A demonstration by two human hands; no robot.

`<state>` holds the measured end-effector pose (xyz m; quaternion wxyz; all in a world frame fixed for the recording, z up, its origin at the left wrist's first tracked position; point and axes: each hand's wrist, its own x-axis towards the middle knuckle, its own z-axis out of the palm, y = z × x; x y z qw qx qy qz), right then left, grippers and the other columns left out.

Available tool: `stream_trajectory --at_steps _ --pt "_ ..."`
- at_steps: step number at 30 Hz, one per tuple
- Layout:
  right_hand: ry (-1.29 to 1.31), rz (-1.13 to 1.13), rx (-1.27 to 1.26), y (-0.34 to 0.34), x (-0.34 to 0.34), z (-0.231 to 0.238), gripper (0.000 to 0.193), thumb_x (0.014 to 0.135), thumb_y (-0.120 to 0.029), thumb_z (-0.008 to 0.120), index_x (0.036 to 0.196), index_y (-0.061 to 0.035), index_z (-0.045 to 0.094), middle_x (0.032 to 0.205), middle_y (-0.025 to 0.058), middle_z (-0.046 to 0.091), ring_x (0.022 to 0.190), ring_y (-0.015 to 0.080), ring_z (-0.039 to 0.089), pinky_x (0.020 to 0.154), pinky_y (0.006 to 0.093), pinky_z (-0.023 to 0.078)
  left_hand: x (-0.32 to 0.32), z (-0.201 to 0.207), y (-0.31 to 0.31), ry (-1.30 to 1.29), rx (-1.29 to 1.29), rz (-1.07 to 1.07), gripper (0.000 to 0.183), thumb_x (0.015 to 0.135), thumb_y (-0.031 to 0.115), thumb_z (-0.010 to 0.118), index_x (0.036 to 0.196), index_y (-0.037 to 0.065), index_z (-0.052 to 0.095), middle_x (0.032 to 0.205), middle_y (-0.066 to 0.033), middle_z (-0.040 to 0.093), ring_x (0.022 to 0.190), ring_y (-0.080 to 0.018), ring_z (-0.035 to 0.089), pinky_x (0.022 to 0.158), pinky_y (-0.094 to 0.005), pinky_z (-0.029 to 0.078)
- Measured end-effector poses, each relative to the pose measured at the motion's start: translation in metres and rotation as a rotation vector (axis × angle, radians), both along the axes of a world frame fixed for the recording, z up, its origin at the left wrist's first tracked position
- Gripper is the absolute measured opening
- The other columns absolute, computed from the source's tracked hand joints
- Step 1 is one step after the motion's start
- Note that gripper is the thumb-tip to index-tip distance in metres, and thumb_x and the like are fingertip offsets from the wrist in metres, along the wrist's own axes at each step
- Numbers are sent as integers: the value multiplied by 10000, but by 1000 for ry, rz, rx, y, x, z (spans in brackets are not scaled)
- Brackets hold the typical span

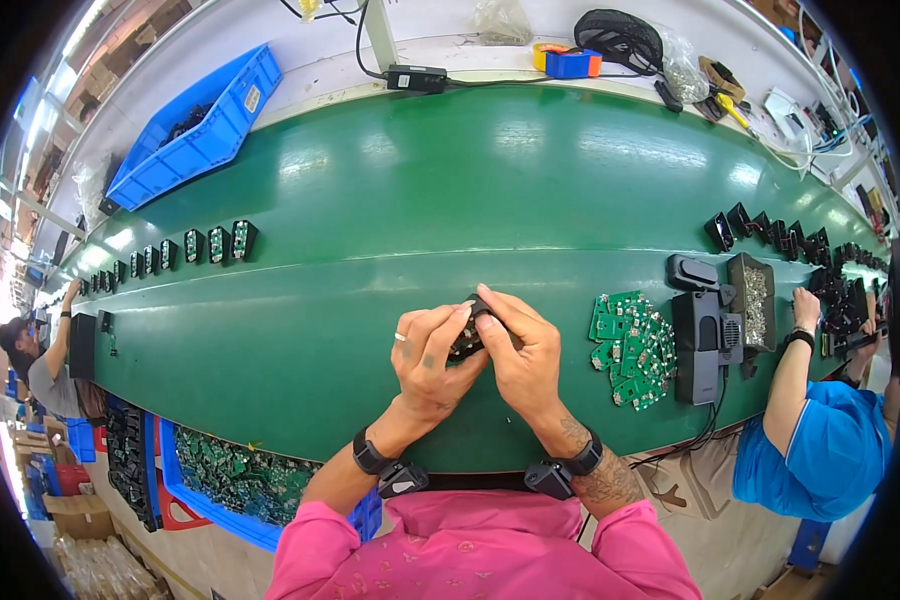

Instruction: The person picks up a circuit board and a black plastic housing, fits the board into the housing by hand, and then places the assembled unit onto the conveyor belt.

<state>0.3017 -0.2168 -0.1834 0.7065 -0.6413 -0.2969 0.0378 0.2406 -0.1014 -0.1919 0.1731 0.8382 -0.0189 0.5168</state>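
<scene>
My left hand (428,362) and my right hand (526,358) meet over the middle of the green bench, both closed around a small black plastic housing (480,306). Bits of a circuit board show in the housing between my fingers; the rest is covered by them. My thumbs and fingertips press at its upper end. Right of my hands lies a heap of loose green circuit boards (634,350). At the left, a row of black housings with green boards inside, such as this near one (242,240), runs across the bench.
Beside the heap stand a dark grey device (697,350) with cables and a tray of small metal parts (738,330). Black housings (740,222) line the right. A blue bin (202,130) sits back left; a blue crate (185,470) of boards is below. Co-workers sit left and right.
</scene>
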Motion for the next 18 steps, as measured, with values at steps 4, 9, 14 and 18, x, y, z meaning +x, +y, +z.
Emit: stream_trajectory --at_steps 4,9,14,18 --pt "28 -21 -39 1 1 2 310 925 -13 594 1221 58 654 1096 143 687 957 159 646 823 273 523 -4 0 -6 104 -250 -25 519 617 46 857 1097 51 658 1039 -85 656 860 -258 635 708 -355 531" --pt "8 -63 -28 0 2 0 289 900 -37 634 1173 49 672 1044 173 707 910 227 692 807 315 542 0 -1 -5 46 -107 -13 536 618 47 860 1113 45 655 1055 -91 659 868 -264 633 718 -365 535" --pt "-24 -70 -13 0 3 -2 280 893 -27 634 1158 50 676 1039 173 708 906 229 693 802 318 545 0 -3 -5 23 -76 -18 544 618 54 862 1121 41 655 1062 -90 664 871 -265 632 722 -365 538" --pt "-33 -81 -35 0 3 1 273 891 -24 638 1152 46 680 1030 167 711 907 232 693 798 322 548 -1 -3 -6 37 -43 14 526 640 55 852 1128 41 655 1065 -92 670 882 -271 636 743 -370 537"
